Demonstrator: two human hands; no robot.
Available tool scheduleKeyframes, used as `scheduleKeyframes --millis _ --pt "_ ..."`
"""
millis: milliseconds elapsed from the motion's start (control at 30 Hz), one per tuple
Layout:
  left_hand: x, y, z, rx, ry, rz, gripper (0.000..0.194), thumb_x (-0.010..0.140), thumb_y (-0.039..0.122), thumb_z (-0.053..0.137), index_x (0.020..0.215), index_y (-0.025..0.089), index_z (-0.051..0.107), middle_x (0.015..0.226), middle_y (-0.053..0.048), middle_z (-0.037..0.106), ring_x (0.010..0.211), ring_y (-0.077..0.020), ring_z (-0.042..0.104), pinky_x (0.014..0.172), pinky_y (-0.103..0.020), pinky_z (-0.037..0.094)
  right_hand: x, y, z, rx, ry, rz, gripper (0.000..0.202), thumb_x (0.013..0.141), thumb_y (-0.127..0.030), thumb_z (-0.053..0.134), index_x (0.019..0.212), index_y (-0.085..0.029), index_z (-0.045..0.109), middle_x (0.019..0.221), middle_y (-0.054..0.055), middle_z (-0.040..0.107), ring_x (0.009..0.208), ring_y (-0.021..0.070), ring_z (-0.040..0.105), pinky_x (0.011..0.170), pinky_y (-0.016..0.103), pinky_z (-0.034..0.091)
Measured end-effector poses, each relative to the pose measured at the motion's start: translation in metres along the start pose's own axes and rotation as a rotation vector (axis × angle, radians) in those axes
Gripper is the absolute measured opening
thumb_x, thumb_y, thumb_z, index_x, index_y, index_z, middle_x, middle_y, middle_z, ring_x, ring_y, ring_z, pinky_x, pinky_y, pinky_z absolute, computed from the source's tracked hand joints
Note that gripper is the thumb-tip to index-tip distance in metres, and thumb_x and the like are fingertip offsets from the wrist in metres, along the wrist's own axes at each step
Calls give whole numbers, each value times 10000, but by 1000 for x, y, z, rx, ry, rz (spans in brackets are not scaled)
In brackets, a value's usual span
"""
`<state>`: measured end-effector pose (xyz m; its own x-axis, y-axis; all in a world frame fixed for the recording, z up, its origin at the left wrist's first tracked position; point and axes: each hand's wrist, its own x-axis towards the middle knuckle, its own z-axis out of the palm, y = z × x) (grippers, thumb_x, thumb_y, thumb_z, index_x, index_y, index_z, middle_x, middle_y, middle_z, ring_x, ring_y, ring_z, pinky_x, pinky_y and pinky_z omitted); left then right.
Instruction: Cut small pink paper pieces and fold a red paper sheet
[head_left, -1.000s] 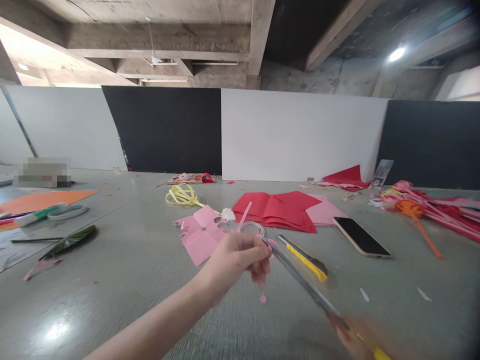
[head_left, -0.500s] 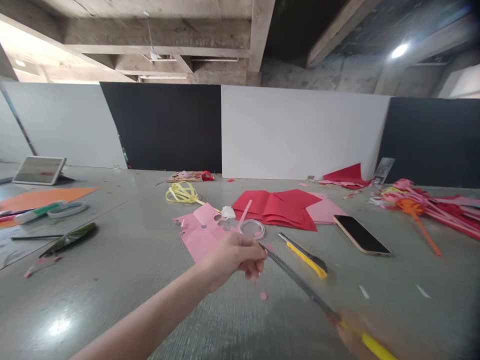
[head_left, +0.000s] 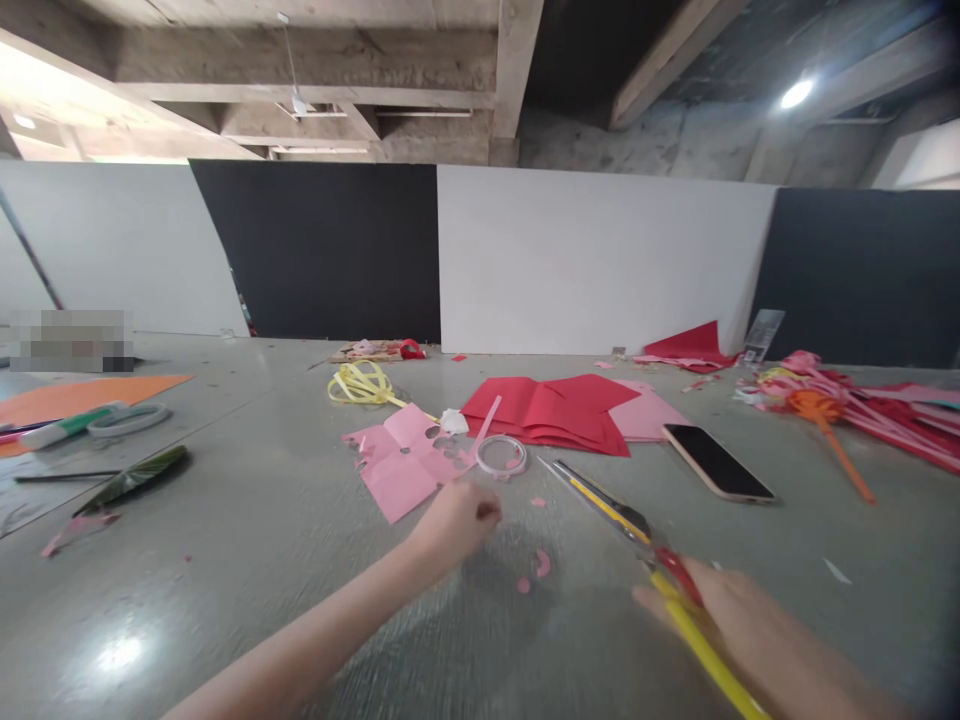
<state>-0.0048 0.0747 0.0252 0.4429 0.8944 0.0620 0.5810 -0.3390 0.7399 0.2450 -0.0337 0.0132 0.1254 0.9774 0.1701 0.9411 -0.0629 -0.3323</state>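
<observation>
The right hand (head_left: pixel 742 615) holds one pair of scissors (head_left: pixel 670 598) near one phone (head_left: pixel 718 463).

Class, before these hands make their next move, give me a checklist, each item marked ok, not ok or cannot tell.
1. Right hand holds the scissors: ok.
2. Left hand apart from the scissors: ok.
3. Left hand empty: cannot tell; its fingers are curled.
4. Cutter well away from the scissors: not ok; the two overlap in this view.
5. Pink sheet free of holes: not ok; it has several.
6. Phone apart from both hands: ok.
</observation>
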Motion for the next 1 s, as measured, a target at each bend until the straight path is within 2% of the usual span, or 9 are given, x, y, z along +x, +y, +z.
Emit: scheduleKeyframes --millis 133,200,267,333,433,500,700,900,1000 --pt "-4 -2 5 219 78 101 213 825 67 439 692 147 584 743 -32 582 760 -181 562 742 -346 413 13 14 10 -96 -135 22 206 744 -344 484 750 -158 572 684 154 665 666 326 643 575 399 470" --pt "-7 -1 7 282 83 165 316 776 -21 363 828 164 613 904 -71 592 843 -200 558 771 -346 399 13 21 16 -136 -123 4 218 745 -343 464 756 -153 571 692 166 670 678 347 645 567 412 468" --pt "-10 2 11 326 66 244 471 726 -71 325 1031 192 571 1110 -89 530 940 -204 533 802 -343 391 12 24 20 -153 -89 -15 250 758 -360 442 760 -148 574 663 159 669 640 344 646 526 401 463" --pt "-12 6 18 353 7 348 546 706 -77 352 1128 228 518 1216 -72 470 1018 -201 499 850 -332 374 12 25 22 -172 -47 -20 287 765 -385 432 771 -139 578 647 157 666 612 338 646 497 386 456" --pt "-17 11 30 375 -110 486 495 738 -30 437 1131 261 514 1150 -27 537 1033 -189 494 881 -298 364 13 22 22 -205 -10 -22 266 757 -367 438 743 -140 577 656 160 665 615 328 645 498 376 456" --pt "-20 13 36 389 -144 523 429 792 3 430 1138 244 511 1062 -30 583 996 -185 510 870 -293 373 13 20 22 -214 -9 -38 232 755 -337 434 714 -151 566 662 154 665 617 315 644 508 371 460" --pt "-23 16 39 414 -97 472 276 872 46 367 960 185 589 875 -41 567 841 -166 529 740 -241 418 13 20 23 -255 21 -56 212 756 -323 434 696 -156 548 654 143 648 594 288 637 514 357 469" --pt "-23 15 39 426 -96 449 294 843 11 369 909 178 602 886 -41 518 821 -155 507 731 -231 410 10 14 21 -297 47 -113 268 772 -309 391 703 -124 572 763 165 593 564 242 623 511 339 474" --pt "-23 11 39 426 -129 466 292 813 -2 388 868 183 606 910 -44 512 840 -170 496 745 -256 400 10 12 20 -341 51 -119 271 756 -288 387 705 -108 584 767 163 561 567 248 618 516 354 478"
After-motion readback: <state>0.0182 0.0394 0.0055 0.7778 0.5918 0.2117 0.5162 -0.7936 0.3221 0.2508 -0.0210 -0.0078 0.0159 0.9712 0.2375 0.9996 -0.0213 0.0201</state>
